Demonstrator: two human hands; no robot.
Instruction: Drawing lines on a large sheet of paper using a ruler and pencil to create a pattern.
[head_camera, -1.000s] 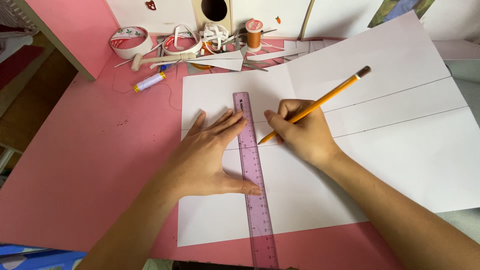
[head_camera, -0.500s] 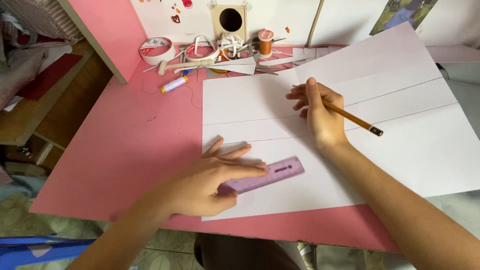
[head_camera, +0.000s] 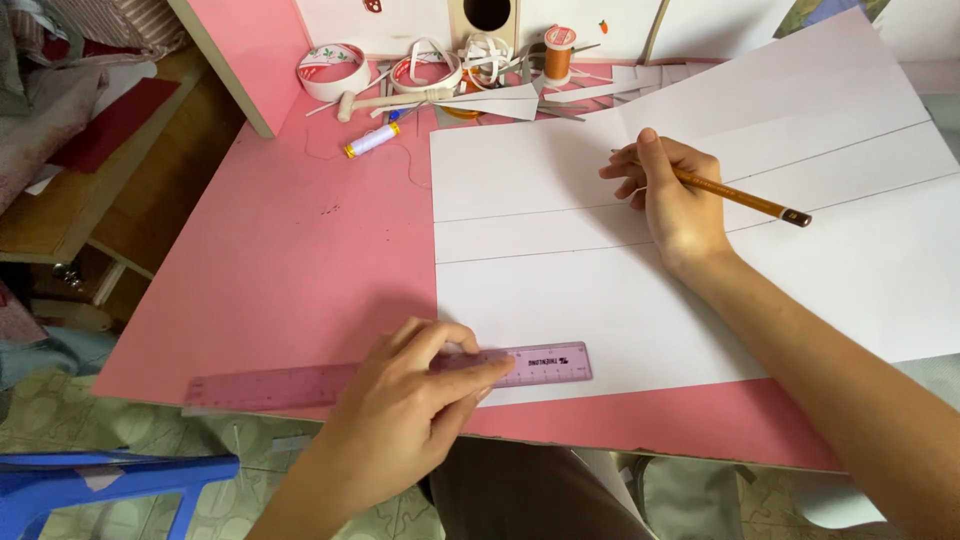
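While your left hand (head_camera: 400, 420) pins the ruler (head_camera: 400, 375) along the paper's (head_camera: 560, 290) near edge, your right hand (head_camera: 675, 200) grips the pencil (head_camera: 745, 197); squaring the ruler likely comes next.

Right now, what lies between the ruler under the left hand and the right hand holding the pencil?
In the head view, only bare white paper with two ruled pencil lines separates the ruler from the right hand.
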